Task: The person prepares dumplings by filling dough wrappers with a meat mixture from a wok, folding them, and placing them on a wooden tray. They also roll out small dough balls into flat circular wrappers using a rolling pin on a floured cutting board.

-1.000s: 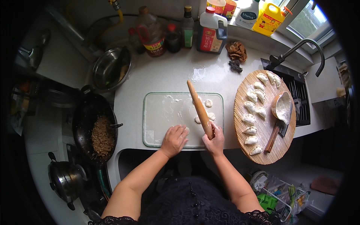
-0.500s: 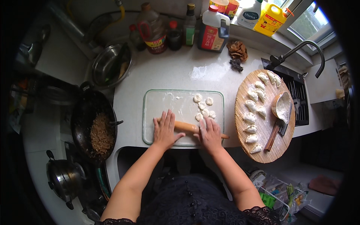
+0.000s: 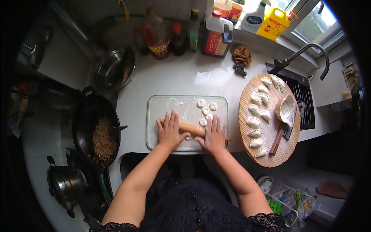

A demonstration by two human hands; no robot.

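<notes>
Printed labels (image 3: 213,43) mark the white bottle (image 3: 253,19), yellow jug (image 3: 274,25) and red-capped jug (image 3: 217,34).

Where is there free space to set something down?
Widest: the counter between bottles and cutting board; narrower, the strip between cutting board and round board. Crowded: the round board, with dumplings; the cutting board, with rolling pin and dough pieces.

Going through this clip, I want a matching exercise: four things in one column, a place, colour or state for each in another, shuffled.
1. Rolling pin
2. Pan
3. Dumplings
4. Knife

A. white, folded into half-moons
B. brown-handled
C. under the left hand and right hand
D. black, holding brown food

Pairs: 1-C, 2-D, 3-A, 4-B
</notes>
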